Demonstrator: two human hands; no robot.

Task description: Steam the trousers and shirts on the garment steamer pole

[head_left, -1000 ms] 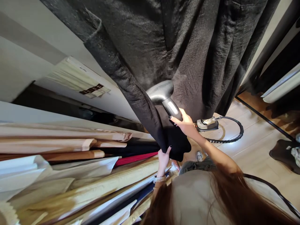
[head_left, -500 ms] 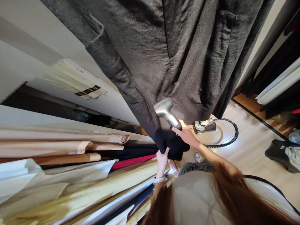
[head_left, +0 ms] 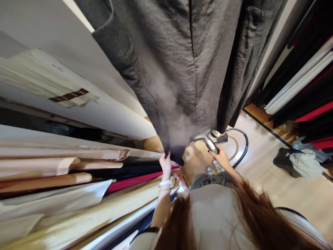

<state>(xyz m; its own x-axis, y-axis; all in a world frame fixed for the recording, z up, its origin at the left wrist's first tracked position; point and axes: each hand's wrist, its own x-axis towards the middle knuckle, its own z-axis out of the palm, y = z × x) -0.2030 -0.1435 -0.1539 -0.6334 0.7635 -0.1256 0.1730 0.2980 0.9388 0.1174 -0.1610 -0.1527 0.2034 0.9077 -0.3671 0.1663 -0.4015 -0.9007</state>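
Note:
A dark grey garment (head_left: 171, 62) hangs in front of me, with a centre seam and a sleeve-like edge down its left side. My left hand (head_left: 165, 164) pinches the lower left corner of its cloth. In my right hand (head_left: 222, 158) is the handle of a silver-grey garment steamer head (head_left: 205, 139), its nozzle near the garment's lower edge. Pale steam drifts over the cloth above it. Behind the steamer head, the steamer's base unit (head_left: 221, 138) stands on the floor, partly hidden, and a black ribbed hose (head_left: 246, 146) curves away from it.
Several fabrics (head_left: 65, 177) in beige, orange, white and red hang at my left. More dark, white and red garments (head_left: 299, 86) hang at the right. A black container (head_left: 284, 162) with pale cloth (head_left: 307, 165) stands on the wooden floor (head_left: 262, 187). A cream cloth (head_left: 39, 80) is at the upper left.
My right hand has moved the steamer head right and down, off the garment's lower left part. My left hand has shifted left, still holding the cloth. More steam shows now.

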